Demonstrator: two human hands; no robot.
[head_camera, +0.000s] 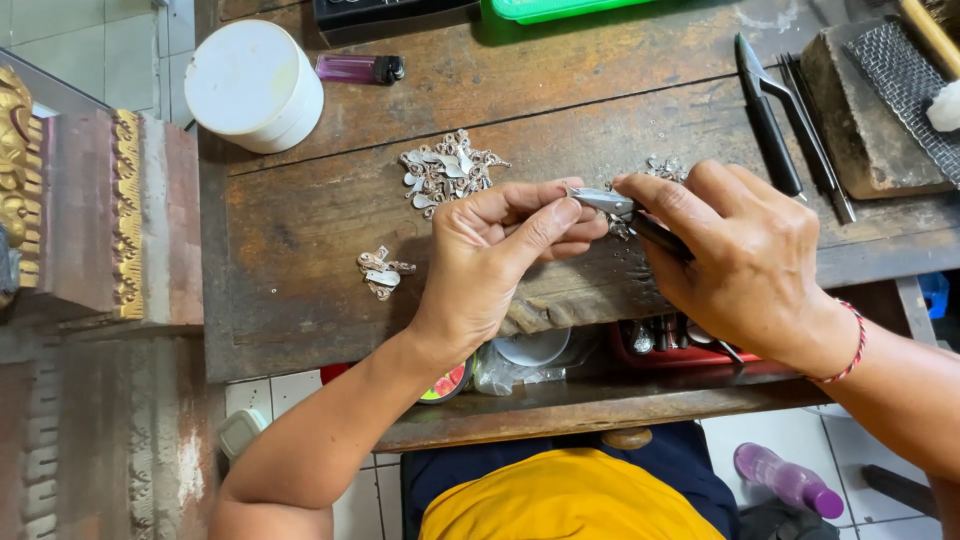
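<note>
Silver-coloured and very small, the metal piece (598, 200) sits over the middle of the worn wooden bench (300, 230), pinched between thumb and forefinger of the left hand (495, 255), whose other fingers curl loosely in. The right hand (735, 260) is closed round dark-handled pliers (650, 232), their tip meeting the same piece. It looks light, thin and stiff, likely easy to bend or drop, so a fingertip pinch at its edge with the tool biting the free end seems the sound hold. More such pieces lie in 1 heap (448, 170) just behind the left hand and 1 smaller cluster (382, 272) to its left. At the far left corner stands a round white tub (252, 85) with a plain lid, a purple lighter (358, 69) beside it. Below the bench edge a red tray (690, 352) holds tools, and a purple bottle (790, 480) lies on the floor tiles.
</note>
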